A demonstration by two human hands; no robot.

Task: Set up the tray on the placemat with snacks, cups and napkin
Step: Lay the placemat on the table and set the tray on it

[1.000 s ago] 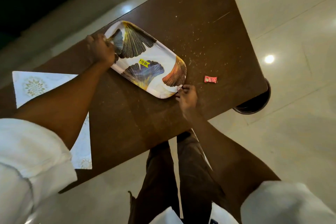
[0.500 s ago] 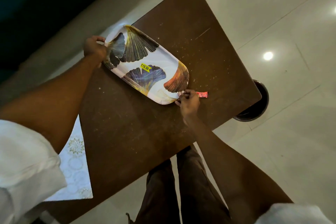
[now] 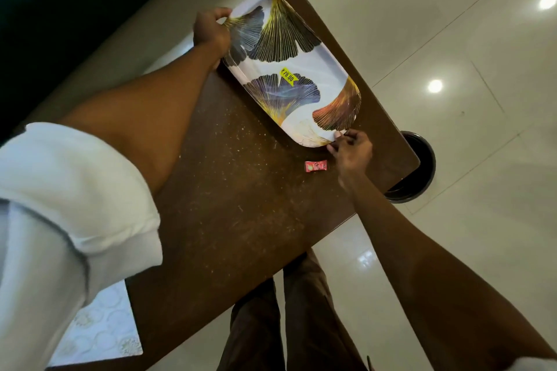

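Shifted rightward: glossy oblong tray (image 3: 328, 69), left hand (image 3: 209, 28), right hand (image 3: 351, 150) gripping.

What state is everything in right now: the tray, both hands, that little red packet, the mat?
tray: empty but for a price sticker, over bare table, not on the placemat.
left hand: grips the tray's far end.
right hand: pinches the tray's near end.
red packet: lies on the table, untouched.
placemat: flat, partly hidden by the sleeve.
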